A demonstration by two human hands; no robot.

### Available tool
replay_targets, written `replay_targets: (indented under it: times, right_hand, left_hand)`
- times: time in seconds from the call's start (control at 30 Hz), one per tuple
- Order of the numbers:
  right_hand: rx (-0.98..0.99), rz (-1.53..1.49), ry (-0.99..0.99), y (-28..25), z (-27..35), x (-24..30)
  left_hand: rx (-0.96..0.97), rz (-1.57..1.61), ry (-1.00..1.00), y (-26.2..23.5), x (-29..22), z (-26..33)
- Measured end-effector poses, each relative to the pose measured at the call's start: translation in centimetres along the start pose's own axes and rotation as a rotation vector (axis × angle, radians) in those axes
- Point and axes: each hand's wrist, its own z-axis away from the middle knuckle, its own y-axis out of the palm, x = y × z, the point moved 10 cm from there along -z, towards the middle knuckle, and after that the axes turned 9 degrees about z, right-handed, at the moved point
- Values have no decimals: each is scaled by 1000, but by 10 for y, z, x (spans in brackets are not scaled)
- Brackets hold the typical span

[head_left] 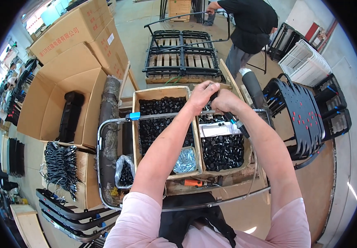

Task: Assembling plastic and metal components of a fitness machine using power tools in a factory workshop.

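A bent metal tube frame (pixel 157 116) lies across wooden boxes in front of me, with a blue clip (pixel 135 116) on its far bar. My right hand (pixel 228 101) is closed around a black cylindrical power screwdriver (pixel 231 117), whose rear end points toward me. Close beside it, at the frame's far bar, my left hand (pixel 203 97) has its fingers pinched together. A small dark part shows between the hands; I cannot make out what the left fingers grip. Below the hands, black plastic caps (pixel 224 151) fill the right wooden box, near a white piece (pixel 219 129).
The left wooden box (pixel 135 136) holds black caps and a tray of screws (pixel 185 160). An orange tool (pixel 193 182) lies nearer me. Cartons (pixel 42 103) and cables (pixel 60 167) stand left, black panels (pixel 296 111) right. Ahead, a person (pixel 250 25) handles a frame above a pallet (pixel 182 78).
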Motion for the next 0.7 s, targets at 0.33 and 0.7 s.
replay_targets:
  times: [0.33, 0.7]
  right_hand:
    - [-18, 262, 68, 40, 254, -22]
    - [101, 209, 5, 149, 389, -56]
  left_hand:
    - [173, 26, -200, 116, 46, 191]
    - [185, 176, -359, 160, 124, 358]
